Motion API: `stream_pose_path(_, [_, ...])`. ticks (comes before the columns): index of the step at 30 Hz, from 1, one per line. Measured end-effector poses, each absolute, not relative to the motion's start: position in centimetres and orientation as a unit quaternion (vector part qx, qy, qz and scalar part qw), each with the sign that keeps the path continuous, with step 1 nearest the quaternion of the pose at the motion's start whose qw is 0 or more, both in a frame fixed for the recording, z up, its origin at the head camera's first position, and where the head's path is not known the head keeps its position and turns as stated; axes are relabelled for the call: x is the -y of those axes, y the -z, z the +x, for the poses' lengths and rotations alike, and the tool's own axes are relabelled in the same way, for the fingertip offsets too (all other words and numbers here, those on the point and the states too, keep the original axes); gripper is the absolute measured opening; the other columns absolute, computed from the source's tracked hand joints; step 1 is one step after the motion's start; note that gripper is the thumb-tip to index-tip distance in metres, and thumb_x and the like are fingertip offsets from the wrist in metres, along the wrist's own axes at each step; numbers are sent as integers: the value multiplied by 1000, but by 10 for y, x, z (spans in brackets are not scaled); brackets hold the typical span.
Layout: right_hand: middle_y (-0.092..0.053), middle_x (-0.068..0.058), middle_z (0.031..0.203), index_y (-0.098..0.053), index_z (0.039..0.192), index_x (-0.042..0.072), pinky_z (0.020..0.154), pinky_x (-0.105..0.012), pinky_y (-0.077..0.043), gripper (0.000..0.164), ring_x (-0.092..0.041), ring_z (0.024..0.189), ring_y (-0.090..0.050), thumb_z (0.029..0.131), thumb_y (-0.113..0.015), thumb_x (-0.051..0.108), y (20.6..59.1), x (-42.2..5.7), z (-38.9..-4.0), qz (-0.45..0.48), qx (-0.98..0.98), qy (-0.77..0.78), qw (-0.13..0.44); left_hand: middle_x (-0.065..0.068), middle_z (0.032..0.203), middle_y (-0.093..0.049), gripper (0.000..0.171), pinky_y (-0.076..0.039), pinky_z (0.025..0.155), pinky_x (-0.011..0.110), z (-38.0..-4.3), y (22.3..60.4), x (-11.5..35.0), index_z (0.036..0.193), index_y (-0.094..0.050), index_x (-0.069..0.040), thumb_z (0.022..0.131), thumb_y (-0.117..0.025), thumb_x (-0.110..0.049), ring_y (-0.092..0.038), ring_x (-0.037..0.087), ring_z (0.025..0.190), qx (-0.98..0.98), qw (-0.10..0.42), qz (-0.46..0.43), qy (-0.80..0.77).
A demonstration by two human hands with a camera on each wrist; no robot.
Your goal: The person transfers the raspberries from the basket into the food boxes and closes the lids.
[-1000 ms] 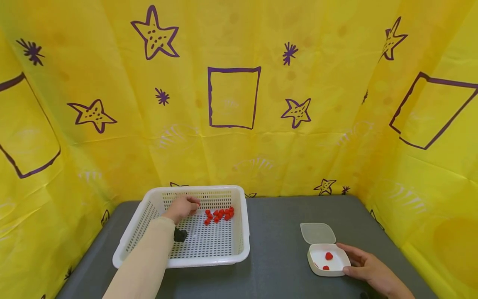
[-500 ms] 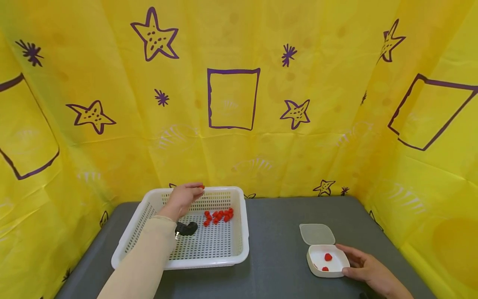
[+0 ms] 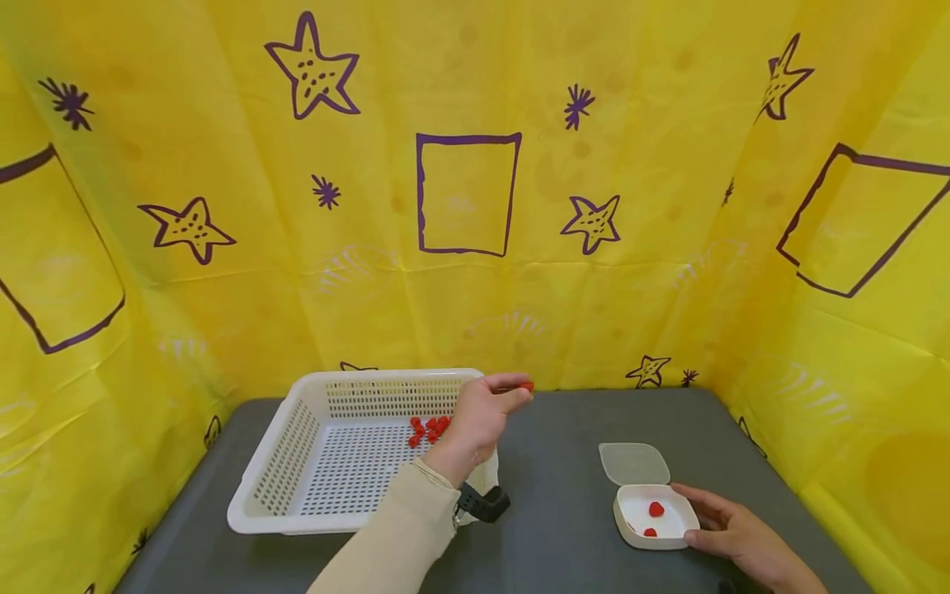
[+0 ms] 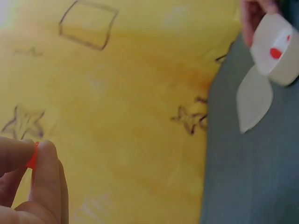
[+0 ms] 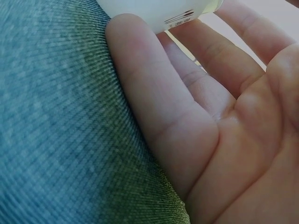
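Note:
My left hand (image 3: 478,417) pinches a small red piece (image 3: 527,386) between thumb and fingers, above the right side of a white slatted basket (image 3: 245,520). In the left wrist view, the red piece (image 4: 32,161) shows as a sliver between the fingertips. Several more red pieces (image 3: 432,435) lie in the basket, partly hidden by my hand. At the right, my right hand (image 3: 742,536) grips the right side of a small white box (image 3: 629,532), thumb in front and fingers behind. Two red pieces (image 3: 656,510) show inside the box. The right wrist view has the thumb (image 5: 140,60) against the box wall (image 5: 140,11).
The box's translucent lid (image 3: 634,464) lies folded back behind it. Dark grey cloth (image 3: 557,478) covers the table between basket and box. A yellow patterned curtain (image 3: 467,305) hangs at the back and both sides. A black band (image 3: 486,502) is on my left wrist.
My left hand has lifted a red piece out of the basket and carried it right, past the basket's right back corner. My right hand stays at the box.

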State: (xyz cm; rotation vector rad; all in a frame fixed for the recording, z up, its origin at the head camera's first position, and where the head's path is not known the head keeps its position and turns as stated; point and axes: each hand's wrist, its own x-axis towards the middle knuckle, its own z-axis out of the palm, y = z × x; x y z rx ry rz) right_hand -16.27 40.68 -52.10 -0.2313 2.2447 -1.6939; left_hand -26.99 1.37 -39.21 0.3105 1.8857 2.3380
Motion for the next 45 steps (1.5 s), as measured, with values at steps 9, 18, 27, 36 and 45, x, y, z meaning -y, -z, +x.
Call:
stream_pose_path(9, [-32, -37, 148, -29, 149, -12, 91, -22, -48, 66, 4, 114, -54, 98, -63, 10, 521, -404, -163, -78, -792, 583, 164, 0, 89, -70, 15, -52, 78, 32, -222, 419, -83, 99, -79, -8, 86, -76, -1, -65, 15, 82, -671, 109, 104, -726])
stream_pose_path(18, [-33, -35, 149, -29, 150, -10, 91, -24, -48, 64, 1, 114, -55, 99, -62, 10, 520, -405, -164, -75, -786, 591, 169, -2, 75, -68, 17, -47, 60, 26, -210, 465, -132, 83, -77, -7, 78, -75, 10, -60, 10, 68, -697, 107, 63, -706])
stream_pose_path(27, [-38, -32, 147, -28, 149, -12, 91, -25, -49, 62, 0, 116, -54, 100, -60, 6, 523, -408, -161, -94, -781, 596, 163, -3, 69, -62, 20, -37, 47, 22, -206, 480, -151, 81, -76, -7, 73, -75, 12, -52, 11, 58, -718, 114, 59, -684])
stream_pose_path(36, [-39, -31, 147, -28, 150, -11, 92, -26, -49, 62, -2, 116, -55, 100, -59, 7, 523, -407, -162, -92, -776, 601, 167, -4, 70, -62, 21, -40, 49, 21, -203, 486, -155, 83, -76, -5, 73, -74, 14, -55, 10, 61, -719, 120, 65, -681])
stream_pose_path(45, [-40, -30, 147, -28, 150, -10, 91, -26, -49, 62, -3, 113, -56, 100, -60, 9, 521, -407, -162, -77, -776, 603, 172, -4, 76, -65, 23, -51, 62, 24, -205, 487, -156, 88, -77, -8, 76, -77, 11, -59, 10, 69, -712, 122, 73, -687])
